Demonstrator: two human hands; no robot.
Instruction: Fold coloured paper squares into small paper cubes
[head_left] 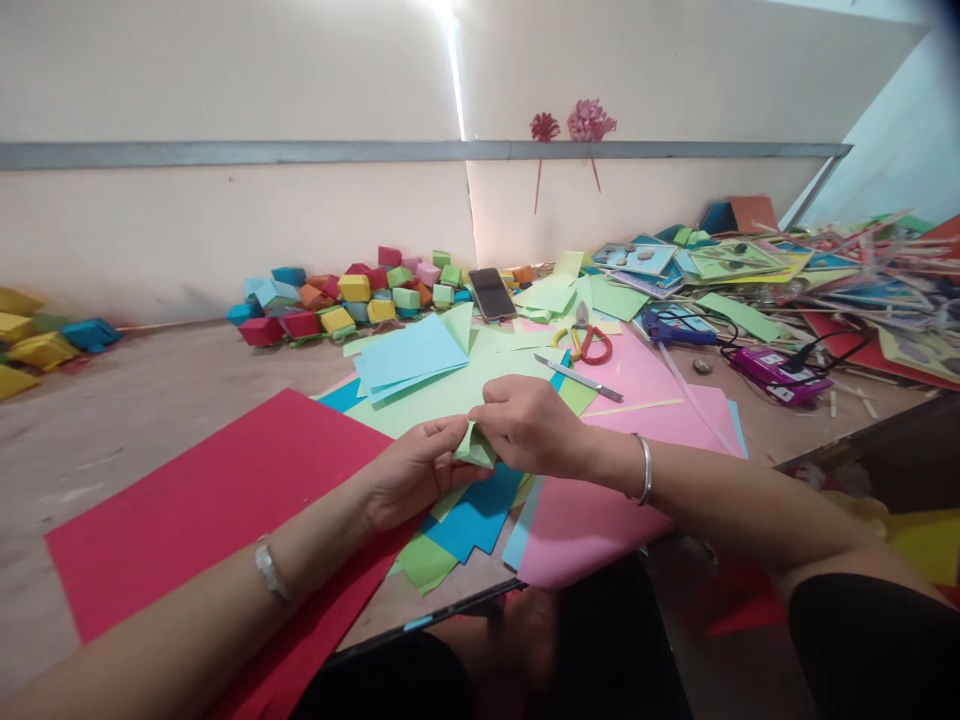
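Note:
Between my two hands is a small folded piece of light green paper [475, 447], box-like in shape. My left hand [420, 465] grips its left side between thumb and fingers. The fingers of my right hand [529, 425] are curled and pinch its upper right edge. Beneath them lie loose sheets: blue paper [480, 515], pink paper [592, 520] and a large red sheet [225, 500] on the left. Just beyond my right hand rest a craft knife [581, 378] and scissors [585, 340] with red and yellow handles.
Folded light blue paper [412, 358] lies ahead. Behind it are many small coloured paper boxes [356, 288] and a phone [492, 294]. To the right are a blue glue gun [679, 328], a purple power strip [780, 373] and piled cards [739, 260]. A wall [300, 220] stands behind the table.

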